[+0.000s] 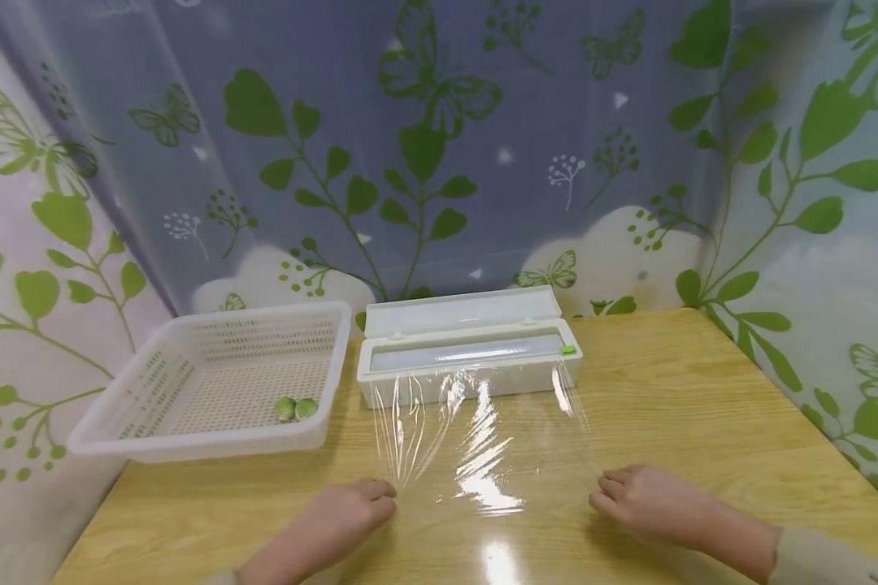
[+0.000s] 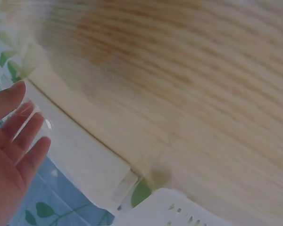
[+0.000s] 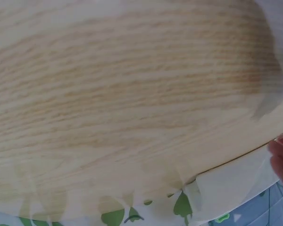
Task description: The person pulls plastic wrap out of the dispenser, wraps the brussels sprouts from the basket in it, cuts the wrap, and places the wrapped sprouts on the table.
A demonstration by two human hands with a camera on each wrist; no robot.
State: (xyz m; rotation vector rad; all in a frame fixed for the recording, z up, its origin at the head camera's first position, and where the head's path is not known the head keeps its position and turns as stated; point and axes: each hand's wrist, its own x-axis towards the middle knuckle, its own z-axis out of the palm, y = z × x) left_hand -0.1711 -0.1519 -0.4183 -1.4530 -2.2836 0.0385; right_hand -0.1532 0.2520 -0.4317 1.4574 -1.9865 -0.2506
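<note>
A sheet of clear cling film (image 1: 483, 455) stretches from a white dispenser box (image 1: 468, 382) toward me over the wooden table. My left hand (image 1: 358, 512) pinches the film's near left corner; the left wrist view shows this hand (image 2: 16, 146) with its other fingers spread. At the near right corner, my right hand (image 1: 632, 504) pinches the film too. Only its fingertips (image 3: 282, 157) enter the right wrist view. The box's lid (image 1: 464, 309) stands raised at the back, and the film roll (image 1: 468, 351) lies inside. A small green slider (image 1: 567, 350) sits at the box's right end.
Left of the box stands a white plastic basket (image 1: 234, 390) with slotted walls. Two small round green vegetables (image 1: 295, 409) lie in its front right corner. The wooden table (image 1: 666, 390) meets a curtain (image 1: 439, 162) printed with leaves and butterflies at the back.
</note>
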